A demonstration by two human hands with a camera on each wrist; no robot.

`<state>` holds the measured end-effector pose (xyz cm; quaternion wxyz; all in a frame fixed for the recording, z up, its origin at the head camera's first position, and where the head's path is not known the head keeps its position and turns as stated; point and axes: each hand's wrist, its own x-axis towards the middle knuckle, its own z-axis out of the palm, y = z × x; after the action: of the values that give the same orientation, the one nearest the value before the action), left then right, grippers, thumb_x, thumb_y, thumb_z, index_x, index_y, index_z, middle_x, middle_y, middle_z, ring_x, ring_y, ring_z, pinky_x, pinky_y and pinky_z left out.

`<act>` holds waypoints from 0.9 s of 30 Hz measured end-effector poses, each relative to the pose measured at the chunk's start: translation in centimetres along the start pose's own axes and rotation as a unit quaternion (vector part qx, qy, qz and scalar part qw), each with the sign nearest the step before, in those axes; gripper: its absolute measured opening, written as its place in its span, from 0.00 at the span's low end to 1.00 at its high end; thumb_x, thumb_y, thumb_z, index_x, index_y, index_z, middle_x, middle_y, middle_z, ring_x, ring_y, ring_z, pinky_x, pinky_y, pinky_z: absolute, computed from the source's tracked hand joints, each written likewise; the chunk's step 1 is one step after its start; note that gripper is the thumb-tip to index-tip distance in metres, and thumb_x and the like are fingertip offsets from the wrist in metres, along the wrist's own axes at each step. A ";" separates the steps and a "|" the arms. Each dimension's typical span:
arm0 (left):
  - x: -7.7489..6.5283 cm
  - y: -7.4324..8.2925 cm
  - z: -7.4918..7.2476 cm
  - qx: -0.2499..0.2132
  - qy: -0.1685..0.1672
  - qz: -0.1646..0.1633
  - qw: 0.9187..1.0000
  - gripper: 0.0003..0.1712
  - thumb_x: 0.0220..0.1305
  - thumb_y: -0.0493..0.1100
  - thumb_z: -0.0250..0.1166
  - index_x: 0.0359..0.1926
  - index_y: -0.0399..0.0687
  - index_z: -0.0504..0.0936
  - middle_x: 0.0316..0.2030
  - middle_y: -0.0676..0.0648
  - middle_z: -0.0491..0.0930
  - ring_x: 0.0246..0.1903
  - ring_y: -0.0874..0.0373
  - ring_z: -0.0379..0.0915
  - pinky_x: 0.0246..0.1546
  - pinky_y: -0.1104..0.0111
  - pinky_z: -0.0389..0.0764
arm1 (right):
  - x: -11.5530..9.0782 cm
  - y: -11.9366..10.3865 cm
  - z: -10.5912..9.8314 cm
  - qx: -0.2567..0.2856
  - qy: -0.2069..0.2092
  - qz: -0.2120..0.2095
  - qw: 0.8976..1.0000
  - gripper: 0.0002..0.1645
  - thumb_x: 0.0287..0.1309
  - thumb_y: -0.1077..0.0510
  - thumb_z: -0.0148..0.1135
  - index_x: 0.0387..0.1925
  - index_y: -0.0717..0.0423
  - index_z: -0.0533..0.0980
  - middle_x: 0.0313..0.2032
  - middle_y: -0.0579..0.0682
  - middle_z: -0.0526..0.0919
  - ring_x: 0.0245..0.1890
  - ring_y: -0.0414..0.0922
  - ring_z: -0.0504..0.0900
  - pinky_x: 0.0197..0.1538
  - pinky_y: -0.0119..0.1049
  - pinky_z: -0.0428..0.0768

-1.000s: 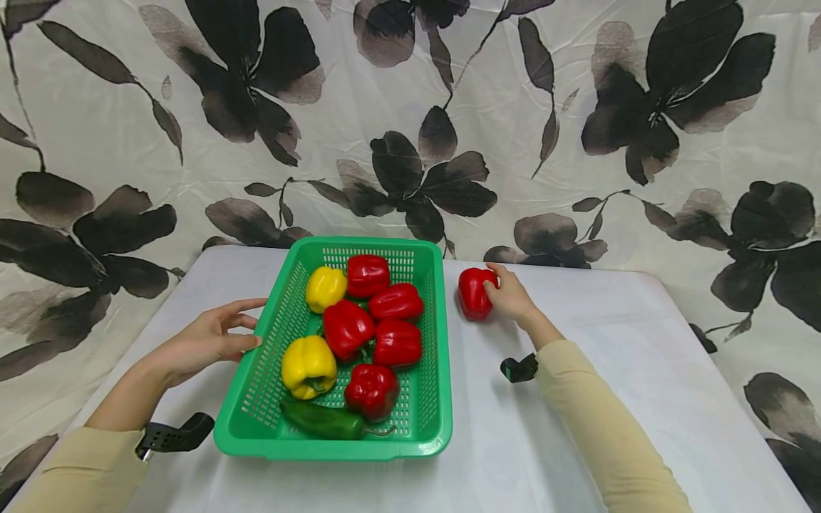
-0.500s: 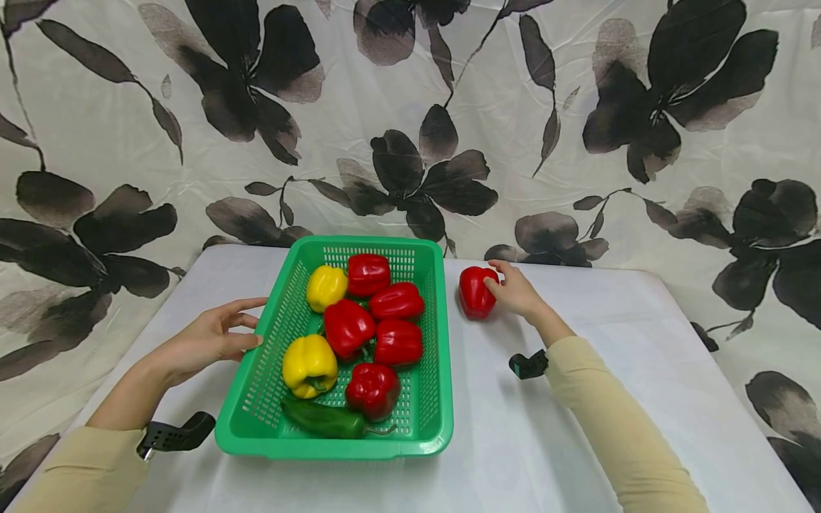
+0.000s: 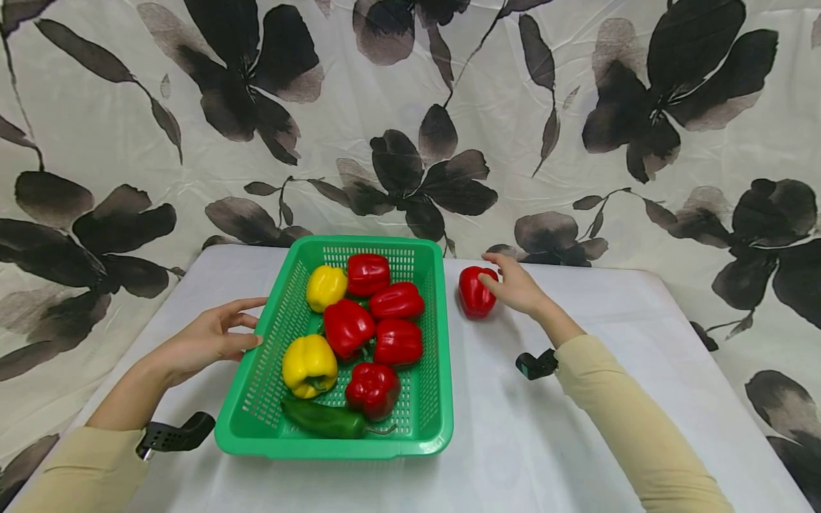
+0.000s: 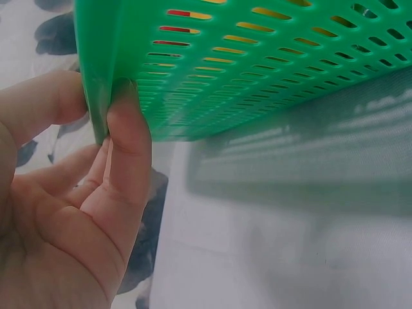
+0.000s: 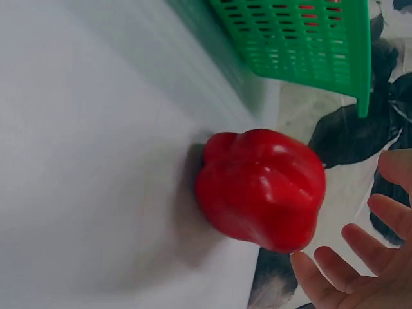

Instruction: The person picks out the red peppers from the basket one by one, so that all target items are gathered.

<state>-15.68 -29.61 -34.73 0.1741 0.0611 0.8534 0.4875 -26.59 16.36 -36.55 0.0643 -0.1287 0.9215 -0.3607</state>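
Observation:
My left hand (image 3: 200, 338) pinches the left rim of a green plastic basket (image 3: 333, 450); in the left wrist view, a thumb and fingers lie on either side of that rim. To the basket's right, a red bell pepper (image 3: 476, 293) rests on the white table. My right hand (image 3: 518, 288) is at the pepper's right side, its fingers extended. The right wrist view shows those fingers spread and not wrapped around the bell pepper (image 5: 262, 188); one fingertip is close to its edge, and contact is hard to tell.
Inside the basket lie several red bell peppers (image 3: 348, 328), two yellow bell peppers (image 3: 309, 365) and a long green pepper (image 3: 323, 419). The white table (image 3: 500, 442) ends at the back against a flower-printed cloth (image 3: 513, 128).
My right hand has loosened from the red bell pepper and shifted slightly right, its fingers opening wider. The pepper stays in place. My left hand and the basket have not visibly moved.

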 end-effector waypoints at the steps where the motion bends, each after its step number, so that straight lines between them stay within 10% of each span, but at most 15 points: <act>1: 0.0 0.0 0.0 -0.001 0.000 0.000 1.000 0.45 0.60 0.41 0.61 0.71 0.40 0.45 0.52 0.31 0.66 0.37 0.51 0.76 0.37 0.62 0.81 | 0.0 -0.2 0.0 -0.005 -0.001 -0.008 1.000 0.31 0.63 0.56 0.51 0.66 0.59 0.57 0.64 0.62 0.60 0.61 0.62 0.63 0.56 0.55 0.71; 27: -0.1 0.1 0.0 -0.001 0.000 0.002 1.000 0.45 0.59 0.41 0.61 0.70 0.39 0.46 0.51 0.31 0.67 0.37 0.52 0.77 0.37 0.62 0.81 | -1.8 -6.2 -0.2 -0.041 -0.040 -0.147 0.988 0.30 0.61 0.56 0.55 0.63 0.61 0.63 0.61 0.56 0.67 0.57 0.54 0.70 0.58 0.49 0.71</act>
<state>-15.65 -29.58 -34.60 0.1726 0.0628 0.8530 0.4886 -23.69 12.63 -32.18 0.0425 -0.2793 0.9033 -0.3229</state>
